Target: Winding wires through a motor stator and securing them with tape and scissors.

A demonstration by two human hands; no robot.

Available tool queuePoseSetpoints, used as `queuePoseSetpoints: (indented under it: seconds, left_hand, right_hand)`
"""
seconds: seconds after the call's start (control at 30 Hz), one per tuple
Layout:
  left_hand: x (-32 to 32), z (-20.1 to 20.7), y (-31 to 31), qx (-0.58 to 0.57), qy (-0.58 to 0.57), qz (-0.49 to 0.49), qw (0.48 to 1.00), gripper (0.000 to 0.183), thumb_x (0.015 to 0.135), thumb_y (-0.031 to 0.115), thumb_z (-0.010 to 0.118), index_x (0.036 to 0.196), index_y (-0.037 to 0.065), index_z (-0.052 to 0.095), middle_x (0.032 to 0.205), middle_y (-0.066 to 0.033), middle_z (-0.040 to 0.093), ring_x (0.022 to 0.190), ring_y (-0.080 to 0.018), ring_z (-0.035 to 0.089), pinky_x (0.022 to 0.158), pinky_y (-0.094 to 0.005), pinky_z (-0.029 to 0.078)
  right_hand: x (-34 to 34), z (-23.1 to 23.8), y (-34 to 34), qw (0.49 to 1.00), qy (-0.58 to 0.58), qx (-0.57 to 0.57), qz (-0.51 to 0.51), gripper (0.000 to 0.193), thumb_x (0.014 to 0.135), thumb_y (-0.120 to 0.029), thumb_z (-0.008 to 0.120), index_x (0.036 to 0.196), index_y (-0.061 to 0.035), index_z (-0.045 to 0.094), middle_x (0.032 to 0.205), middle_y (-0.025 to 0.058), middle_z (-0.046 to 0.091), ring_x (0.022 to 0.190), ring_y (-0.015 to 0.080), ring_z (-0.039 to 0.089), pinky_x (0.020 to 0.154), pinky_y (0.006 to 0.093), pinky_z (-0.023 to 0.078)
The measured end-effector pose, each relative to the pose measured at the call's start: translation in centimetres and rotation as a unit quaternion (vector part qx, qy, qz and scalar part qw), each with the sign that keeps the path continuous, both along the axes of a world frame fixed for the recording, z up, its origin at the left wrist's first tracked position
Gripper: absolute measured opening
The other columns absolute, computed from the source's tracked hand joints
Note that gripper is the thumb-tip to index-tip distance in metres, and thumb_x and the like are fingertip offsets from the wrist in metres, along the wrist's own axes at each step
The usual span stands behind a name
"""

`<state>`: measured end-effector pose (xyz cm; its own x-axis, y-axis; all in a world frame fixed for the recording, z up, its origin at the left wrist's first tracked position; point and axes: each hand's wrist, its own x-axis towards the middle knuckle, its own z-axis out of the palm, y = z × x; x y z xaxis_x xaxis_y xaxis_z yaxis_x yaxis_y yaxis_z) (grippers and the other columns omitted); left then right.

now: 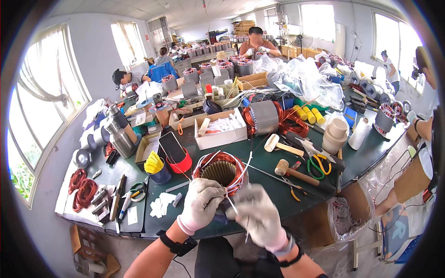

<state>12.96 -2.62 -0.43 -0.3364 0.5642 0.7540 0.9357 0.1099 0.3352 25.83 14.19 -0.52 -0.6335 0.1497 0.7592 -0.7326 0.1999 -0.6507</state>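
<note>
A motor stator (220,175) with copper windings and white lacing around its rim stands upright at the table's near edge. My left hand (200,204), in a pale work glove, presses its closed fingertips against the stator's near left rim; what they pinch is hidden. Just right of it, my gloved right hand (260,217) is closed and smeared by motion. A thin white cord (233,206) runs from the near rim to its fingers. More white strands stick up from the windings.
Right of the stator lie a white mallet (282,146), a wooden-handled hammer (301,177) and green-orange scissors (321,167). Left are a phone (172,147) on a red holder and a cup of yellow pieces (160,172). Behind stands a box (222,139) of white slips. Co-workers sit beyond.
</note>
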Motion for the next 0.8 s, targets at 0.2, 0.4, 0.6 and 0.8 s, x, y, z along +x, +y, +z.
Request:
queuePoseSetpoints:
  seconds: [0.2, 0.4, 0.6, 0.8]
  left_hand:
    - [-0.4, 0.5, -0.6, 0.012, 0.029, -0.031, 0.999, 0.023, 0.074, 0.0, 0.078, 0.096, 0.007, 0.073, 0.103, -0.0066, 0.071, 0.094, -0.0288, 0.067, 0.088, -0.0425, 0.05]
    - [-2.1, -0.4, -1.2, -0.024, 0.017, -0.04, 0.999, 0.023, 0.076, 0.008, 0.082, 0.097, 0.008, 0.074, 0.103, -0.0055, 0.071, 0.094, -0.029, 0.067, 0.088, -0.0421, 0.051]
    - [-1.2, 1.1, -0.8, -0.037, -0.02, -0.049, 0.998, 0.035, 0.078, 0.012, 0.084, 0.11, 0.007, 0.072, 0.104, -0.0081, 0.072, 0.096, -0.0295, 0.068, 0.088, -0.0415, 0.05]
    - [0.6, 2.2, 0.4, -0.09, -0.003, 0.05, 0.995, 0.034, 0.071, 0.025, 0.088, 0.098, 0.008, 0.075, 0.088, -0.0058, 0.07, 0.085, -0.0295, 0.065, 0.088, -0.042, 0.047]
  right_hand:
    - [0.9, -0.7, -1.7, 0.957, -0.186, -0.189, 0.114, 0.042, 0.11, -0.037, 0.059, 0.099, 0.0028, 0.063, 0.072, 0.0036, 0.06, 0.064, 0.0082, 0.05, 0.057, 0.0255, 0.039]
    - [1.3, 4.3, -2.9, 0.934, -0.246, -0.252, 0.059, 0.032, 0.11, -0.024, 0.056, 0.091, 0.0023, 0.062, 0.073, 0.003, 0.064, 0.066, 0.0047, 0.051, 0.061, 0.0236, 0.042]
    - [2.3, -0.1, -2.5, 0.957, -0.249, -0.146, -0.006, 0.03, 0.108, -0.016, 0.053, 0.087, 0.0027, 0.062, 0.068, 0.0026, 0.063, 0.059, 0.0072, 0.053, 0.056, 0.0259, 0.044]
    - [2.1, -1.5, -3.9, 0.977, -0.203, -0.067, 0.006, 0.022, 0.107, -0.011, 0.055, 0.09, 0.0007, 0.064, 0.072, 0.008, 0.063, 0.061, 0.0155, 0.059, 0.061, 0.0309, 0.049]
